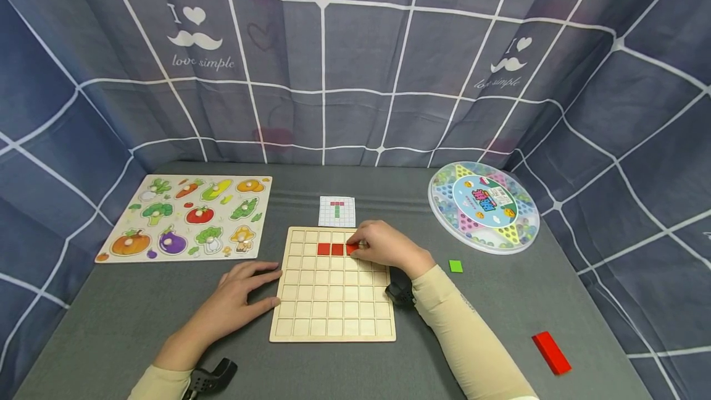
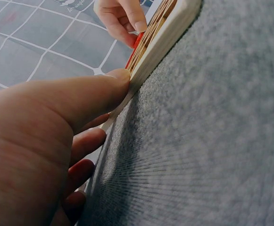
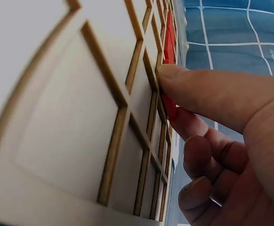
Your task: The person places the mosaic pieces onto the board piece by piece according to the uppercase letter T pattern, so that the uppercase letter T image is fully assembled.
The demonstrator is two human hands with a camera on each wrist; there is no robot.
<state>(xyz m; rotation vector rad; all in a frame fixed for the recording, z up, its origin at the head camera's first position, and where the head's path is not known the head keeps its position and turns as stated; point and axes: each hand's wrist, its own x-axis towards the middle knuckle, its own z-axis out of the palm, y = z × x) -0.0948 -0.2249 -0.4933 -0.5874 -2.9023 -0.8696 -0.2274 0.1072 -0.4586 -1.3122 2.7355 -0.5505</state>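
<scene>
A wooden grid board (image 1: 333, 295) lies flat on the grey table, its cells framed by thin raised strips. Two red square tiles (image 1: 330, 249) sit side by side in its second row from the top. Just right of them, my right hand (image 1: 385, 244) pinches a third red tile (image 1: 351, 249) between thumb and forefinger; in the right wrist view this tile (image 3: 167, 101) is low against the grid strips. My left hand (image 1: 236, 292) rests at the board's left edge, fingers extended and thumb touching the rim. Behind the board lies a pattern card (image 1: 347, 216) showing a red and green T shape.
A green square tile (image 1: 455, 266) and a red oblong block (image 1: 552, 353) lie on the right. A vegetable picture board (image 1: 183, 252) lies at the back left, a round star-patterned game board (image 1: 484, 202) at the back right. A checked curtain (image 1: 355, 48) encloses the table.
</scene>
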